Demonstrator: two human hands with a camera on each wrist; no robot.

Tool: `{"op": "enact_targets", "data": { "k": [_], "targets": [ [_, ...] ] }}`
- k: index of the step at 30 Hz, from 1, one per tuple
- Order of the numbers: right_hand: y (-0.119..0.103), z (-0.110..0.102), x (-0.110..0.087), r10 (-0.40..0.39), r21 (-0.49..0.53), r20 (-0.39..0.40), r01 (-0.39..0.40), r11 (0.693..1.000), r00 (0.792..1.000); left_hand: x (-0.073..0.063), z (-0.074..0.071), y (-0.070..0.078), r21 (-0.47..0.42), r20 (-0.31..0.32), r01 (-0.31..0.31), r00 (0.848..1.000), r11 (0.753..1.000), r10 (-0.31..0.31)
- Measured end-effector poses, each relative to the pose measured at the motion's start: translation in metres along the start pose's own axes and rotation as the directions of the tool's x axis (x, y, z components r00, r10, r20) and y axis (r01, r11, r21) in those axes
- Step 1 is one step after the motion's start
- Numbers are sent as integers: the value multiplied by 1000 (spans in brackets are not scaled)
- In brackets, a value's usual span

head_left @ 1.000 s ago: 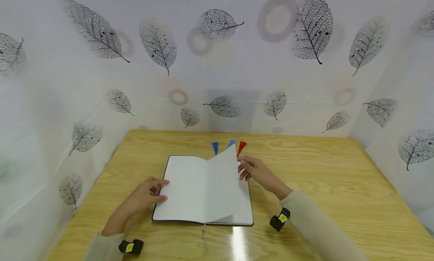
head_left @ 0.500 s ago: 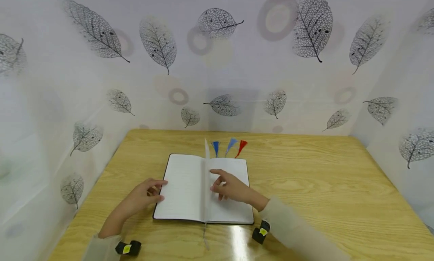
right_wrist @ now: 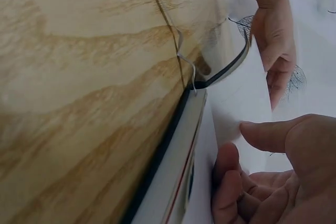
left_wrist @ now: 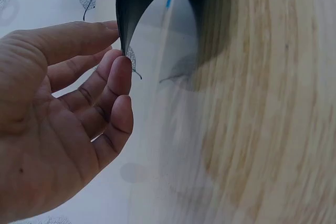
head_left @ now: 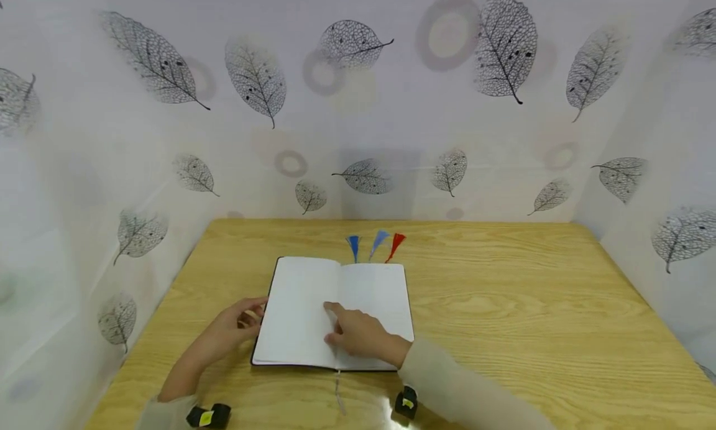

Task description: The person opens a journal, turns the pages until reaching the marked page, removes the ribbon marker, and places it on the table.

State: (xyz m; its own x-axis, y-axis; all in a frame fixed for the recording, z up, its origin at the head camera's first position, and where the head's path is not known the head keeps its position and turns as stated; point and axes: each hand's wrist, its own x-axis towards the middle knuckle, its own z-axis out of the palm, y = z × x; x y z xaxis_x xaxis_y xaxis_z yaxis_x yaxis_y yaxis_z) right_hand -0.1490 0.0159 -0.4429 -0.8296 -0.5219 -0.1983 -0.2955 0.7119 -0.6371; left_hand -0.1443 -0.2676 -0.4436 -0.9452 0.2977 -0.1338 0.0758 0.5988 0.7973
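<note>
A notebook (head_left: 302, 281) with a dark cover lies spread in the head view, its pages pale. At its left edge, my left hand (head_left: 224, 332) holds the side of the cover; the left wrist view shows the dark cover edge (left_wrist: 124, 35) between thumb and fingers, bowed upward. My right hand (head_left: 360, 333) lies over the middle, with index finger stretched onto the left page near the fold. Its other fingers are bent and hold nothing. In the right wrist view the thumb (right_wrist: 268, 134) reaches over the white page. A grey ribbon (head_left: 338, 393) trails from the spine.
Beyond the notebook's top edge, a dark blue tassel (head_left: 353, 248), a light blue tassel (head_left: 379, 242) and a red tassel (head_left: 396, 246) stick out. The wooden table (head_left: 503, 306) extends to the right. A leaf-patterned cloth wall (head_left: 386, 125) encloses the back and sides.
A raised page has swept from right to left and now lies on the left side. My right hand moved left with it, from the right edge to the fold. The left hand stays at the left edge.
</note>
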Motion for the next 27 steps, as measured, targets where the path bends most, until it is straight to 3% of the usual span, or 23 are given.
{"op": "enact_targets", "data": {
  "k": [7, 12, 19, 27],
  "targets": [
    [-1, 8, 6, -13, -111, -4, 12, 994, 1000, -4, -10, 5, 27, -30, -35, 999, 999, 36],
    [-2, 11, 10, -8, -205, -13, 5, 979, 1000, 2, -11, 12, 70, -70, -70, 995, 995, 75],
    [-5, 12, 11, 11, -229, -23, -16, 973, 1000, 15, 5, 11, 60, 6, 8, 1000, 998, -8],
    [-4, 10, 6, 14, -221, -15, -17, 975, 1000, 17, 21, 7, 45, 98, 11, 995, 999, -15]
  ]
}}
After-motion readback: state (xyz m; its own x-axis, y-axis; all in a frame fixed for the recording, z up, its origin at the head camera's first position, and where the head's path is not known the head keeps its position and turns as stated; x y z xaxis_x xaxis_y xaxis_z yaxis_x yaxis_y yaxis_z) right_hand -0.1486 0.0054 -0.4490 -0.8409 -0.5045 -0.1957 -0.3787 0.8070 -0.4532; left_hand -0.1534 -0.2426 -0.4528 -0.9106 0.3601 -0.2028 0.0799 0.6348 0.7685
